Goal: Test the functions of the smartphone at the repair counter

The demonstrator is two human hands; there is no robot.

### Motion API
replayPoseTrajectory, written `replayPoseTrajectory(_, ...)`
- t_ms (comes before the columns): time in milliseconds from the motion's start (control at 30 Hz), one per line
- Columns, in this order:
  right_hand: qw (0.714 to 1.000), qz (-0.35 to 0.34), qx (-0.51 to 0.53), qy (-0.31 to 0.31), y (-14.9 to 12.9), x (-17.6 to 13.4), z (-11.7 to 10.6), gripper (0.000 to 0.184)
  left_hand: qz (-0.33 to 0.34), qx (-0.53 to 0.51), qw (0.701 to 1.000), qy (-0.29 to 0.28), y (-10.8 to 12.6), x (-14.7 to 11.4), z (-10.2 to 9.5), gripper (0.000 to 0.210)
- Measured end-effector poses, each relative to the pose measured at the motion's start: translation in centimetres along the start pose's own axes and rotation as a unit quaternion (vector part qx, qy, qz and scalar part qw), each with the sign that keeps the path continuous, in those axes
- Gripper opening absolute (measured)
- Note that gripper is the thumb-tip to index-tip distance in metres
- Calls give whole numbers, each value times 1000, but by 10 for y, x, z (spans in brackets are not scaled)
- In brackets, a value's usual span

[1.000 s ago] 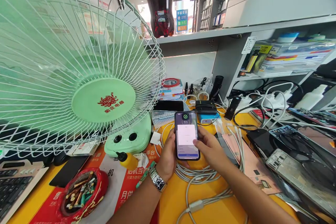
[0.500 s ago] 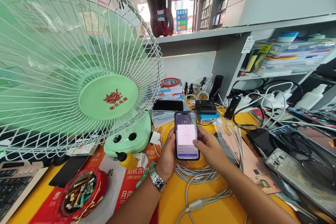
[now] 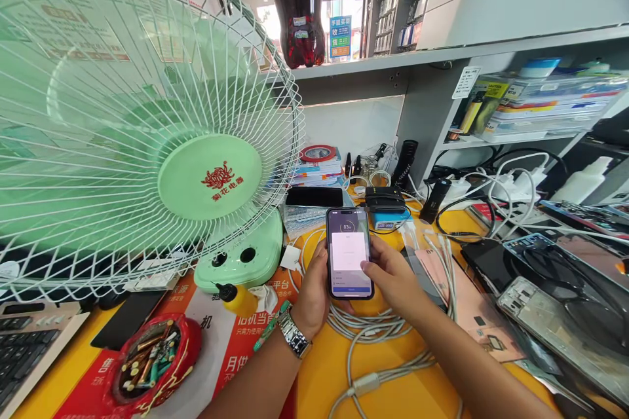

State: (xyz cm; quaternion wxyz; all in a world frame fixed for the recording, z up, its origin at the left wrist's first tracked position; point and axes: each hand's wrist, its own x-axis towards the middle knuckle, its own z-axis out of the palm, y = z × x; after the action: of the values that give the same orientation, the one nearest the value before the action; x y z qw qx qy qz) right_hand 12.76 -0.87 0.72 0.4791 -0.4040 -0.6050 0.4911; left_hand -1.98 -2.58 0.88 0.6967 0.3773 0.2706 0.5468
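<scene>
A smartphone (image 3: 350, 255) is held upright in front of me, its lit screen showing 83% in a ring above a white pop-up box. My left hand (image 3: 314, 291) is wrapped round its left edge, with a metal watch (image 3: 295, 335) on the wrist. Along the right edge my right hand (image 3: 396, 275) grips too, its thumb resting on the screen by the pop-up's lower right corner. Below the phone lie coiled white cables (image 3: 363, 327) on the yellow mat.
A large green fan (image 3: 211, 177) fills the left side. Nearer stand a red ashtray (image 3: 189, 353) full of butts and a yellow bottle (image 3: 238, 300). Phone parts (image 3: 545, 314) crowd the right. A cola bottle (image 3: 302, 19) stands on the shelf above.
The fan head has turned slightly, its centre disc shifting right. Both hands and the phone stay in place, and the pop-up remains on the screen.
</scene>
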Motion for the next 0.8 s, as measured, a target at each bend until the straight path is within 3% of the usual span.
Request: replayPoseTrajectory(800,1000,0,-18,8,2,0,-1,39,-5,6,1000,-10,0,0,0,45)
